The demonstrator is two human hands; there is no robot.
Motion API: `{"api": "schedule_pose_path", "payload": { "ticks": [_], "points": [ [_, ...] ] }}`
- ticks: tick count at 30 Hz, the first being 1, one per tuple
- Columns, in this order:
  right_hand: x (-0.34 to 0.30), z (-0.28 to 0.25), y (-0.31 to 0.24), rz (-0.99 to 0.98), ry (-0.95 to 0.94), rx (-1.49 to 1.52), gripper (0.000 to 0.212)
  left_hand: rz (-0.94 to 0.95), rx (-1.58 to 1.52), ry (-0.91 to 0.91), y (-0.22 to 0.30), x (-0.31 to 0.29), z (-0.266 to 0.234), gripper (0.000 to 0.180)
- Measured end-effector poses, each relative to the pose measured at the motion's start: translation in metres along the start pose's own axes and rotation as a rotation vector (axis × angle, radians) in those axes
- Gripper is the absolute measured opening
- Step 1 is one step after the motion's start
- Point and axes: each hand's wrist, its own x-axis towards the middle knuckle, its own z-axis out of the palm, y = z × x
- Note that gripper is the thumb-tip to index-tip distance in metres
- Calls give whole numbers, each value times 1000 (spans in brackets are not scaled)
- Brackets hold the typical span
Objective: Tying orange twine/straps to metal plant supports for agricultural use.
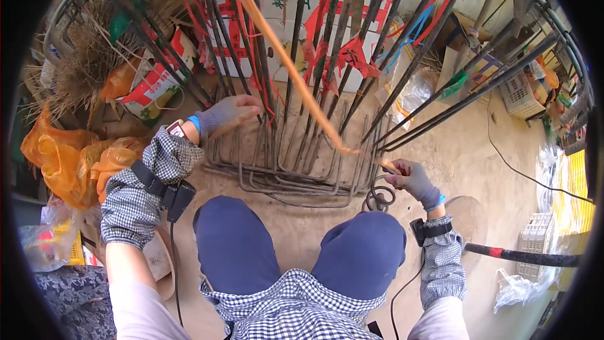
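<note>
A long orange plastic strip (286, 56) hangs down from the top, in front of a bundle of dark metal rods (286, 97). Its lower end bends toward my right hand (412, 184), gloved, the fingertips pinched on it. My left hand (231, 113), also gloved, reaches to the left side of the bundle with its fingers stretched out and nothing seen in them. Bent metal rod frames (296, 192) lie on the floor at the foot of the rods, between my hands. Several metal rings (379, 198) sit just below my right hand.
Orange mesh bags (63, 157) lie at the left, under dry twigs (82, 63). White and red cartons (277, 0) stand behind the rods. A plastic basket (522, 97) is at the far right. A black hose (522, 255) and a thin cable (509, 164) cross the right side.
</note>
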Motion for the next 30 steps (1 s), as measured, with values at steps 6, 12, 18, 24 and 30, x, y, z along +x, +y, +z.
{"api": "schedule_pose_path", "payload": {
  "ticks": [6,12,18,24,30],
  "points": [
    [21,39,-47,-188,72,-70,24,162,252,-149,-9,-8,-1,35],
    [75,34,-83,-370,322,-110,26,-51,172,112,20,0,-27,42],
    [92,29,-109,-365,155,218,24,47,-93,557,6,12,-62,38],
    [101,43,-128,-586,379,-185,23,68,-273,671,24,19,-82,57],
    [90,53,-177,-801,701,-585,54,336,-716,671,49,38,-109,28]
  ]
}}
